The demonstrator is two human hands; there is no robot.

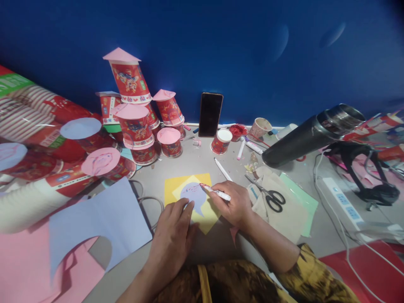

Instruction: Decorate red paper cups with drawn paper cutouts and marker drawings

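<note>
My right hand (232,203) grips a red-tipped marker (217,192), its tip at the upper edge of a lavender speech-bubble-shaped paper cutout (196,203). Small red and dark marks show across the cutout. Beneath it lie a pale yellow paper (206,223) and a deeper yellow paper (172,185). My left hand (175,229) rests flat, its fingertips on the cutout's lower left edge and nothing held in it. Just beyond my right hand lies a white marker (223,169).
Red paper cups (136,126) with pink paper tops stand stacked at the back left. A phone (210,114) leans against the blue wall. To the right are scissors (274,200), a black thermos (303,136) and a power strip (342,202). Blue paper (94,210) lies at the left.
</note>
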